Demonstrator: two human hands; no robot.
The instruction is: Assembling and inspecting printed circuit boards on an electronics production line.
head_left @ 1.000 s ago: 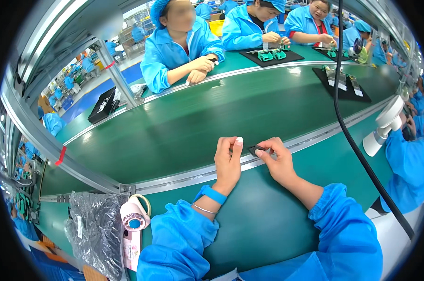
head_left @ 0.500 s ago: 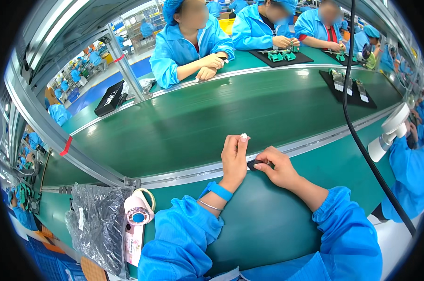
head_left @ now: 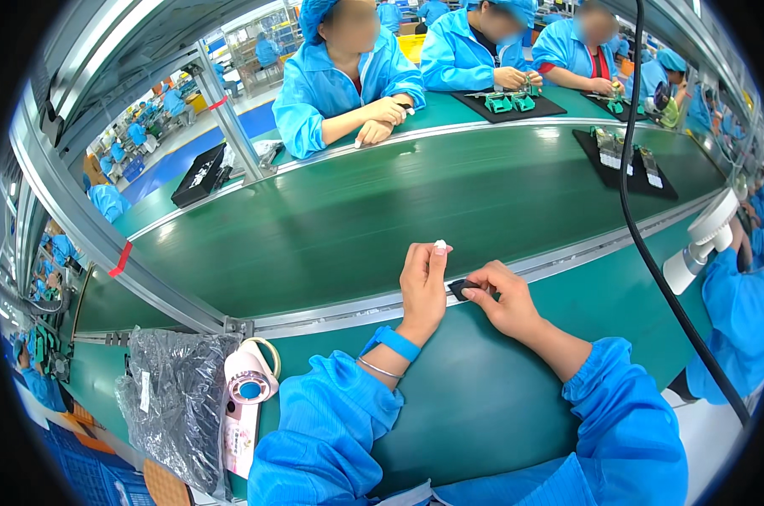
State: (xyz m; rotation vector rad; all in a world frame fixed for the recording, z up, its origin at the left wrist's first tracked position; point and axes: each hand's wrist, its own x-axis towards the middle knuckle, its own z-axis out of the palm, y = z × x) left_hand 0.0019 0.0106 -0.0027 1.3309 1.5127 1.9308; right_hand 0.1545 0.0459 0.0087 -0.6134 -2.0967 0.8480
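My left hand is raised at the near rail of the green conveyor, its thumb and fingers held close together. A white cover, like a finger cot, sits on its thumb tip. Whatever lies inside those fingers is hidden from this view. Just to its right, my right hand pinches a small black flat piece between thumb and fingers. The piece is over the metal rail, close to my left hand; its exact kind is too small to tell. A blue band circles my left wrist.
A green conveyor belt runs across, carrying a black tray. At left lie a clear plastic bag and a pink-white handheld fan. A black cable hangs at right near a white device. Co-workers sit opposite.
My right hand has shifted slightly up and to the right, and more of the black piece shows. My left hand stays in place. The tray on the belt has slid slightly left.
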